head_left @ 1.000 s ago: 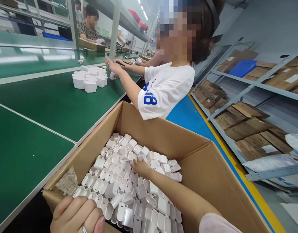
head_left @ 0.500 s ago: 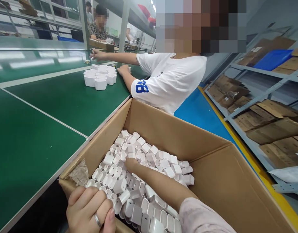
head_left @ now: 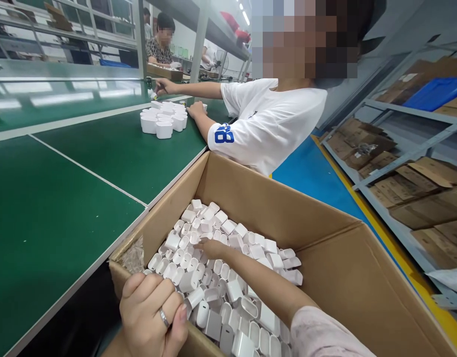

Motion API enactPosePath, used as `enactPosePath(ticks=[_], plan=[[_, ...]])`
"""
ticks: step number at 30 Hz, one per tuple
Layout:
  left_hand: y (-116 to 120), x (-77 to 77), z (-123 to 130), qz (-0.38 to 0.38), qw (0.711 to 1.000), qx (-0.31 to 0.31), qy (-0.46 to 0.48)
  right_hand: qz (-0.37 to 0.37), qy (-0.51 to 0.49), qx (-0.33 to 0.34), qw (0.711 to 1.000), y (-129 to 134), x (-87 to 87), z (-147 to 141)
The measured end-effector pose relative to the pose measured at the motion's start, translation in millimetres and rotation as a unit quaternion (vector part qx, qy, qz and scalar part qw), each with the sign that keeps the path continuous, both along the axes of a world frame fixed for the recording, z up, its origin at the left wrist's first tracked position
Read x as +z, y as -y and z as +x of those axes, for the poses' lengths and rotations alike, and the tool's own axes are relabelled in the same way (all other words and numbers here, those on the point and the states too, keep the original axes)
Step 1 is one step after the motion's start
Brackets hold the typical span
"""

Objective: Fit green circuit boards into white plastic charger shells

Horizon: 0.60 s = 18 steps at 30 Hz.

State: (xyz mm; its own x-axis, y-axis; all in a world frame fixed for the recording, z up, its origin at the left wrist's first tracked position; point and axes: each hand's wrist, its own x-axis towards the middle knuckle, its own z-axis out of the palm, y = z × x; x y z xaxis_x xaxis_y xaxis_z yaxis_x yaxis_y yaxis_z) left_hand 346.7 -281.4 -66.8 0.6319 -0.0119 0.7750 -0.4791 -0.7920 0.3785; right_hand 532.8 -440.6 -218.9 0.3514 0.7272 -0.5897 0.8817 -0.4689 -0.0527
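Steadying, presumably, the cardboard box (head_left: 251, 191), our left hand (head_left: 152, 312) closed over its near edge, we rest our half-open right hand (head_left: 212, 249) on white plastic casings (head_left: 172, 240), grip unclear.

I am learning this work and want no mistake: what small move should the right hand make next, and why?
The right hand should probably pinch one of the small, hollow, white plastic shells nearest to it: it reaches in among them, and many show open ends upward. The left hand is curled over the near rim of the open brown cardboard box, perhaps steadying it.
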Motion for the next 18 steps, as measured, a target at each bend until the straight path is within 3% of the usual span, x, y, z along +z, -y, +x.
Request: enactPosePath(ticks=[7,12,18], plan=[[3,7.6,3,-0.013,1.0,0.009,0.011,-0.004,-0.02,0.123,0.992,37,1.9,-2],[2,8.7,2,-0.006,1.0,0.009,0.011,-0.004,-0.007,0.164,0.986,70,-15.0,-10],[2,8.1,3,-0.004,1.0,0.009,0.009,0.004,0.004,0.178,0.984,81,-41.1,-3]])
